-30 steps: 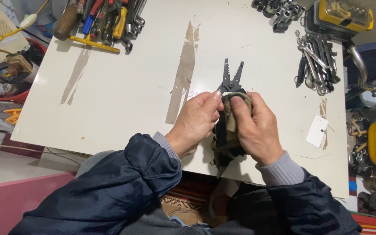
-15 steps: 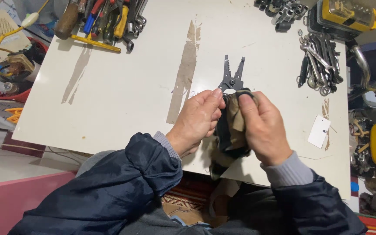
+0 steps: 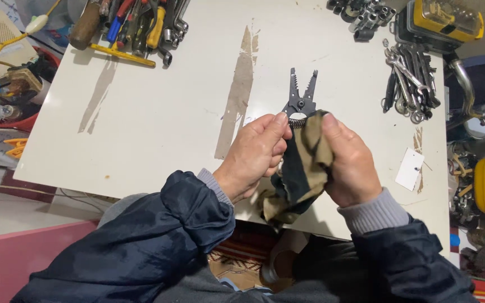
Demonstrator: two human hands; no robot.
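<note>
Now the left hand pinches the pliers near the pivot spring, thumb tip up against it, fingers closed around the hidden handles. Right hand is clamped on the tan-and-black cloth, wrapping it over the handles. Versus a second ago, both hands sit a bit lower on the tool and the right one has slid down the cloth, so more of the steel head pokes out beyond the fingertips; reads as a wiping stroke running down the handles, head already bare. Jaws stand slightly apart, pointing away from the hands over the white table. Hidden: the handles and their colour, how much cloth is bunched in the right palm, and the lower cloth tail, which drops past the table edge. Further out beyond the right hand, a wrench pile and a yellow case, cut off by the frame; beyond the left, a heap of screwdrivers, tips out of view.
</note>
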